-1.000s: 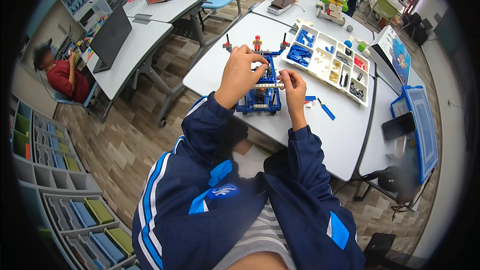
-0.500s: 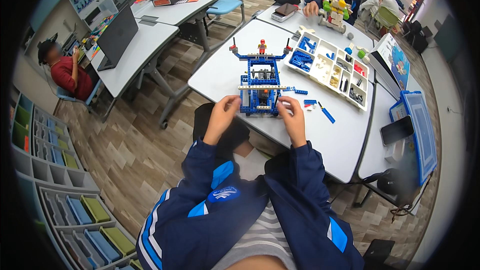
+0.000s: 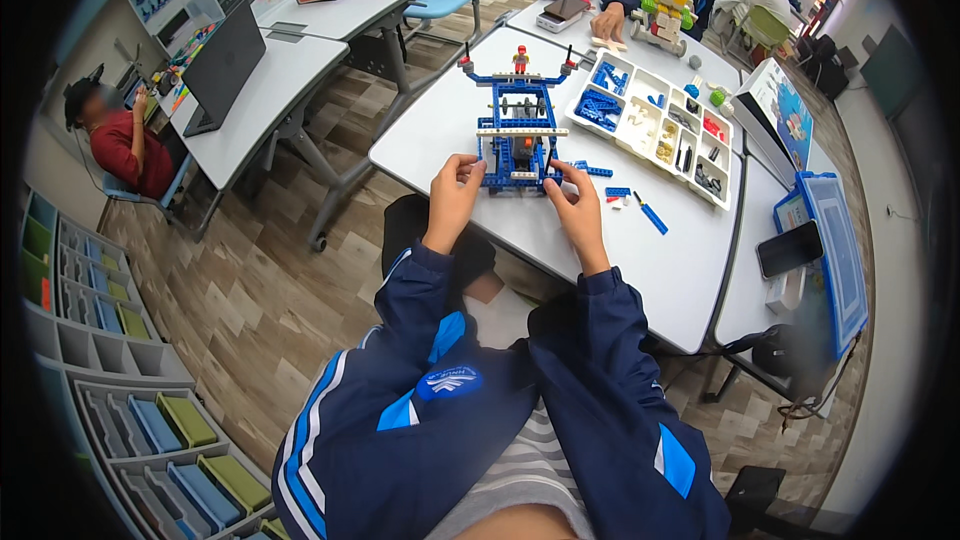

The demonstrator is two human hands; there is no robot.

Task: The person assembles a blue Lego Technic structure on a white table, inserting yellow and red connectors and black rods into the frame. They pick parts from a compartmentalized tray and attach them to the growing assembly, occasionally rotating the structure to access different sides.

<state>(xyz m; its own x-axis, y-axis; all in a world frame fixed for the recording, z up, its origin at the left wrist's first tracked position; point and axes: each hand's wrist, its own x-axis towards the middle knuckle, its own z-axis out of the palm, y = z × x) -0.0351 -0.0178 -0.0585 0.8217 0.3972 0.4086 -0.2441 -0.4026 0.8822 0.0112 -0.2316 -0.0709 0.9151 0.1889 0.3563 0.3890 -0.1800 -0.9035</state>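
Two bare hands flank the near end of a blue model (image 3: pixel 518 124), one at each side. The left hand (image 3: pixel 454 190) has its thumb and forefinger bent close together, tips at the model's near left corner. The right hand (image 3: pixel 580 208) is partly spread, thumb and forefinger apart, both tips at the near right corner beside an upright black rod. Fingertips seem to touch the frame on both sides; whether either hand is closed on it, I cannot tell.

The model stands upright on the white table (image 3: pixel 430 140), near its front edge. A white beam (image 3: pixel 500 132) runs across it, and a red figure (image 3: pixel 521 60) stands at its far end between two raised arms.

Just right of the right hand lie loose blue pieces (image 3: pixel 653 218). Beyond them sits a white tray (image 3: pixel 640 158), its compartments holding blue, cream, red, black and grey parts. Past the tray, a co-worker's hand (image 3: pixel 608 22) rests at a white piece, near a green-and-white vehicle (image 3: pixel 665 18).

As for writing, the jacket's blue badge (image 3: pixel 450 382) bears white lettering around an emblem. A box (image 3: pixel 795 120) right of the tray carries a coloured picture; its smaller print is too small to read.
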